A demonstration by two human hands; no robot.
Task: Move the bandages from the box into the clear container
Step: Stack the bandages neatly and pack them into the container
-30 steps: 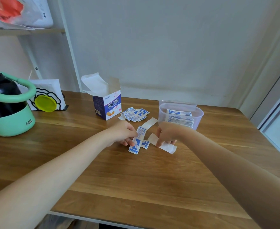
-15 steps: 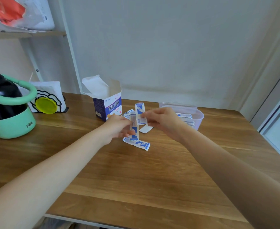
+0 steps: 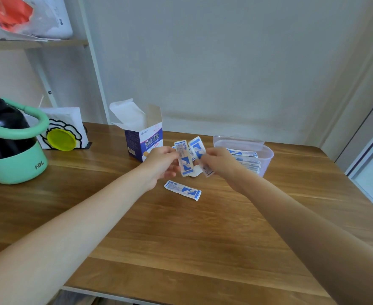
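My left hand (image 3: pixel 160 165) pinches an upright blue-and-white bandage (image 3: pixel 184 159) above the table. Right beside it, my right hand (image 3: pixel 219 164) pinches another bandage (image 3: pixel 197 148), tilted. A white strip shows just below them. One more wrapped bandage (image 3: pixel 182 190) lies flat on the wooden table (image 3: pixel 181 238) in front of my hands. The open blue-and-white bandage box (image 3: pixel 144 142) stands behind my left hand. The clear container (image 3: pixel 266 155) sits behind my right hand, with a stack of bandages (image 3: pixel 246 160) inside it.
A mint-green and black jug (image 3: pixel 11 146) stands at the far left. Next to it is a white stand with a yellow disc (image 3: pixel 61 139). A shelf (image 3: pixel 35 42) with bags hangs at upper left. The wall is close behind the table.
Both hands rose from the table, each holding a bandage. The right hand's bandage has moved a little apart from the left's. One bandage stays on the table.
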